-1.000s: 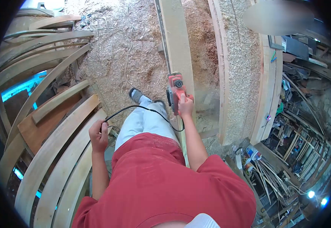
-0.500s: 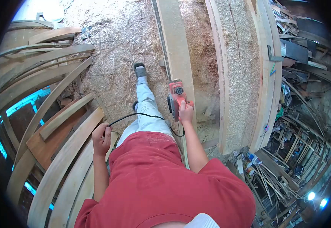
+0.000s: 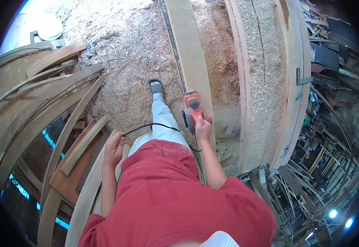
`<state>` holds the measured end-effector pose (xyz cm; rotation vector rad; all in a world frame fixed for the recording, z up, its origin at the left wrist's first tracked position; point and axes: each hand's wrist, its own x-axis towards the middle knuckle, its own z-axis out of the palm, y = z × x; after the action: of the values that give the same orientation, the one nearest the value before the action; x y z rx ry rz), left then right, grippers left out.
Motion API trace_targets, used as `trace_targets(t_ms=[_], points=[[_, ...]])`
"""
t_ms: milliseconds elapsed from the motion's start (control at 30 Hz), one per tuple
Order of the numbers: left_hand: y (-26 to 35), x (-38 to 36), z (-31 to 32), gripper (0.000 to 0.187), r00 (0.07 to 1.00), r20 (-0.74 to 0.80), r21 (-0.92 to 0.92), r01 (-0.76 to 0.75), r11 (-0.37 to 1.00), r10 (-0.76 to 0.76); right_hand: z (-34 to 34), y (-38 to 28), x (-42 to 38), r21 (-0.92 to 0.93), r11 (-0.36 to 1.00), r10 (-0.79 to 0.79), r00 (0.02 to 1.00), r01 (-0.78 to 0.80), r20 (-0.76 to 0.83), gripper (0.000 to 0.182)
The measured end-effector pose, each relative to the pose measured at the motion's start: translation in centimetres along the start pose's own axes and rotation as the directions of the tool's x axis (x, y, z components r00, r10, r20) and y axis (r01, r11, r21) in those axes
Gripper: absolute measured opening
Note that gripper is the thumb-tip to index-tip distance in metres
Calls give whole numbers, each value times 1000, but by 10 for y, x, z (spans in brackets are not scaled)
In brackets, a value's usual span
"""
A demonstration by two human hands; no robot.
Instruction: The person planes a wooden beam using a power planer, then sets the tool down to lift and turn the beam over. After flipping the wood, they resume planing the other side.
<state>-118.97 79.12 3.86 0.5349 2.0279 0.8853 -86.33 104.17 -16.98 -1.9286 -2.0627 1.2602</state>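
A red electric hand planer (image 3: 192,100) rests on a long pale plank (image 3: 187,45), near its left edge. My right hand (image 3: 203,128) is closed round the planer's rear handle. Off to the left, my left hand (image 3: 114,149) grips the black power cord (image 3: 157,124). From there the cord arcs over my trouser leg towards the planer, and part of it runs out of sight by my shirt. Fine dust (image 3: 229,119) hangs to the right of the planer.
Wood shavings (image 3: 122,74) and loose pale string cover the floor. Curved boards (image 3: 60,90) are stacked at left. On the right lie more long planks (image 3: 297,37) bearing a metal square (image 3: 303,80), with scrap wood (image 3: 311,156) beyond. My sandalled foot (image 3: 156,87) is beside the plank.
I have stepped forward, so the surroundings slide down in view. The planer has advanced a little along the plank in my right hand. My left hand keeps hold of the cord.
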Motion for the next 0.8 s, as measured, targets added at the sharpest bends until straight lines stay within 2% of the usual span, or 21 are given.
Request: trace_targets(t_ms=[100, 200, 233, 367, 433, 500, 800], points=[[18, 37, -15, 15, 998, -30, 13, -57, 998, 58, 8, -32, 26, -21, 999, -39, 999, 38, -28, 60], [41, 66, -32, 16, 997, -58, 39, -48, 998, 51, 14, -59, 49, -16, 1000, -12, 1000, 12, 1, 60], [51, 76, -36, 17, 991, -90, 60, -89, 994, 94, 15, -66, 54, -22, 1000, -15, 1000, 15, 8, 60], [70, 100, -61, 17, 994, -85, 62, -68, 996, 73, 21, -101, 80, -14, 999, -41, 999, 41, 3, 60], [76, 111, -74, 17, 986, -104, 112, -118, 987, 129, 23, -120, 89, -5, 999, -45, 999, 45, -6, 59], [81, 121, -86, 18, 987, -108, 114, -107, 988, 119, 25, -140, 104, 22, 999, 39, 997, -40, 62, 52], [89, 202, -135, 19, 989, -73, 85, -121, 989, 128, 36, -221, 155, -20, 997, 73, 997, -72, 39, 54]])
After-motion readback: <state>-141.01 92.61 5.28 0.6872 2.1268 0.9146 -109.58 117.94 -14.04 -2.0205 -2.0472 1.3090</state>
